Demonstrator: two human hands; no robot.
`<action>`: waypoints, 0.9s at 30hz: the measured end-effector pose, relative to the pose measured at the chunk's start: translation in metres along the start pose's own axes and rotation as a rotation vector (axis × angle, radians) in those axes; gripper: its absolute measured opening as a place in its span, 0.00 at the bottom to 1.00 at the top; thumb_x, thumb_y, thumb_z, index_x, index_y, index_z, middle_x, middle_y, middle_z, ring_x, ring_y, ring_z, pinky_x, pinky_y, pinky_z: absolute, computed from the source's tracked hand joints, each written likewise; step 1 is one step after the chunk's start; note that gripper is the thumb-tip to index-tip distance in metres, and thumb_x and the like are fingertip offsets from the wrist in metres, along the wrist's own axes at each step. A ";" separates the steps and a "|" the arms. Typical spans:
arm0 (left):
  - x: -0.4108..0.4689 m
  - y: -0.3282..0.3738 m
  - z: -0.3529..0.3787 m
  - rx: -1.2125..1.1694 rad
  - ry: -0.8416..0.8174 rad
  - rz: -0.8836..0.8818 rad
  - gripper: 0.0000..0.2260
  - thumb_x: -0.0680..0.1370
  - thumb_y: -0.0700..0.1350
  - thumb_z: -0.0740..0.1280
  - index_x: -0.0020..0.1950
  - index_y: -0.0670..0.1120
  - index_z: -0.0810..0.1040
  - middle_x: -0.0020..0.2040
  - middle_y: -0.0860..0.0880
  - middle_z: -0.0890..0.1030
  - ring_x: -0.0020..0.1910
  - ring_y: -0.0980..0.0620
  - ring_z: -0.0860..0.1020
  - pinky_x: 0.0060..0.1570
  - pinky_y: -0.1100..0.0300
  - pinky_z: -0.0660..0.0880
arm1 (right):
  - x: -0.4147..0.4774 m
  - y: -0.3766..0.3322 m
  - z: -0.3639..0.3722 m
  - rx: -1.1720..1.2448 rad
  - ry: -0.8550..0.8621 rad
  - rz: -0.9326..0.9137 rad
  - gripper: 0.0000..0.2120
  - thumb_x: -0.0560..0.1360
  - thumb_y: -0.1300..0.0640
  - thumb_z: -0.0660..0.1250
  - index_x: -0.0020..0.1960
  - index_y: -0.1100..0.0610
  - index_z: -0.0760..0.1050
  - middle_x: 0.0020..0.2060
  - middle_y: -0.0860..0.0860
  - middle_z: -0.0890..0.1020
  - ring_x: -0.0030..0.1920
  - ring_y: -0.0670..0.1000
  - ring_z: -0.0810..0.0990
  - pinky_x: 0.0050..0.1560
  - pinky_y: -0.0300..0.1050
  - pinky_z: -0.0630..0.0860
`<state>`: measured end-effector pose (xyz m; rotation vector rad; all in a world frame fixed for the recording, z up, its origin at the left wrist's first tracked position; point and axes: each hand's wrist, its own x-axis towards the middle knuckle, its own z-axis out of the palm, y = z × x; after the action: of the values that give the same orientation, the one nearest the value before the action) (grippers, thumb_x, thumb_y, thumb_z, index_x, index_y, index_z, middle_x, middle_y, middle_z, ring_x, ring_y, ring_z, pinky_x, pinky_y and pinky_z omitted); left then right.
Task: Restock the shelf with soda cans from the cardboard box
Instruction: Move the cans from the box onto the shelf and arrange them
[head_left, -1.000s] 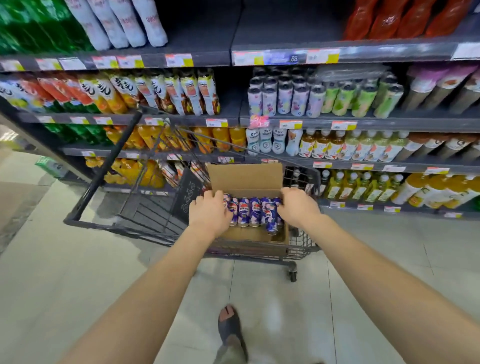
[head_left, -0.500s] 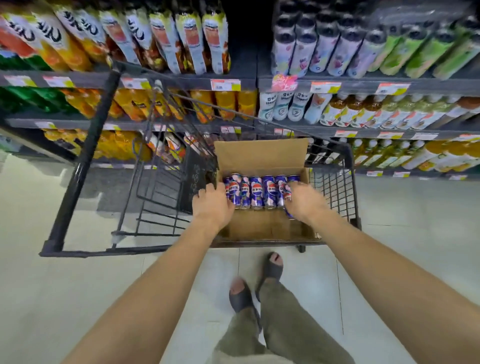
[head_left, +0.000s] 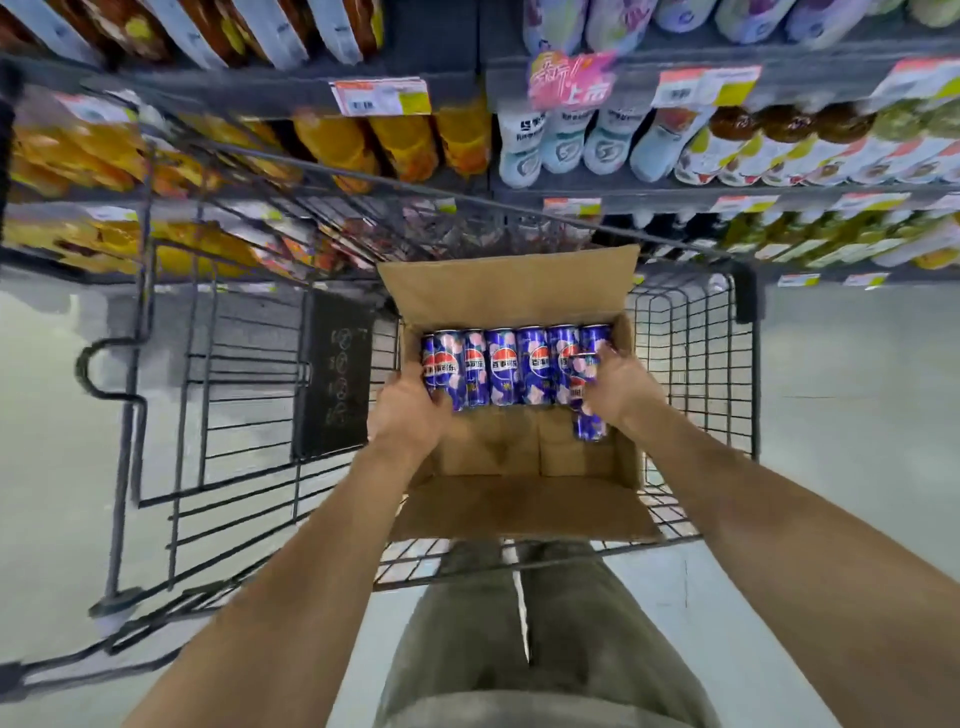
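An open cardboard box (head_left: 519, 499) sits in a black wire shopping cart (head_left: 696, 364). A row of several blue soda cans (head_left: 501, 371) lies along the box's far wall. My left hand (head_left: 410, 410) grips the leftmost can of the row. My right hand (head_left: 621, 387) closes around a can (head_left: 589, 415) at the right end, pulled slightly nearer than the others. The shelf (head_left: 597, 195) stands just beyond the cart, full of bottles.
Orange juice bottles (head_left: 400, 140) fill the left shelves and pale bottles (head_left: 561, 140) the middle ones. Price tags line the shelf edges. The cart's folded child seat (head_left: 337, 369) is left of the box. Tiled floor lies on both sides. My legs are below the cart.
The camera has moved closer and tilted down over the box. Both hands have gone from resting on the ends of the can row to gripping cans; the right-end can has shifted toward me.
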<state>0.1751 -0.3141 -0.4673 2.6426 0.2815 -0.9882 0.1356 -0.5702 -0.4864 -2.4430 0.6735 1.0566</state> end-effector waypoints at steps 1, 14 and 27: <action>0.010 0.000 0.007 -0.017 -0.004 -0.007 0.20 0.79 0.49 0.69 0.69 0.46 0.70 0.60 0.42 0.77 0.55 0.41 0.79 0.52 0.47 0.79 | 0.010 0.001 0.004 -0.019 -0.026 0.006 0.21 0.79 0.57 0.65 0.71 0.58 0.68 0.66 0.60 0.75 0.63 0.60 0.76 0.60 0.55 0.77; 0.124 0.002 0.089 -0.004 0.035 -0.104 0.29 0.79 0.57 0.70 0.72 0.43 0.64 0.67 0.39 0.74 0.64 0.36 0.76 0.58 0.42 0.77 | 0.088 0.014 0.096 0.100 0.035 0.315 0.47 0.76 0.38 0.68 0.81 0.59 0.48 0.73 0.59 0.67 0.69 0.62 0.73 0.62 0.58 0.74; 0.138 -0.010 0.107 -0.244 0.088 -0.113 0.35 0.71 0.58 0.78 0.73 0.46 0.72 0.65 0.41 0.75 0.65 0.39 0.76 0.64 0.45 0.76 | 0.083 0.010 0.096 0.438 0.245 0.221 0.34 0.70 0.51 0.77 0.71 0.54 0.65 0.62 0.55 0.74 0.60 0.55 0.77 0.42 0.41 0.76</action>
<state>0.2102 -0.3315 -0.6377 2.4724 0.5407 -0.8143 0.1258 -0.5508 -0.6116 -2.1589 1.1423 0.6008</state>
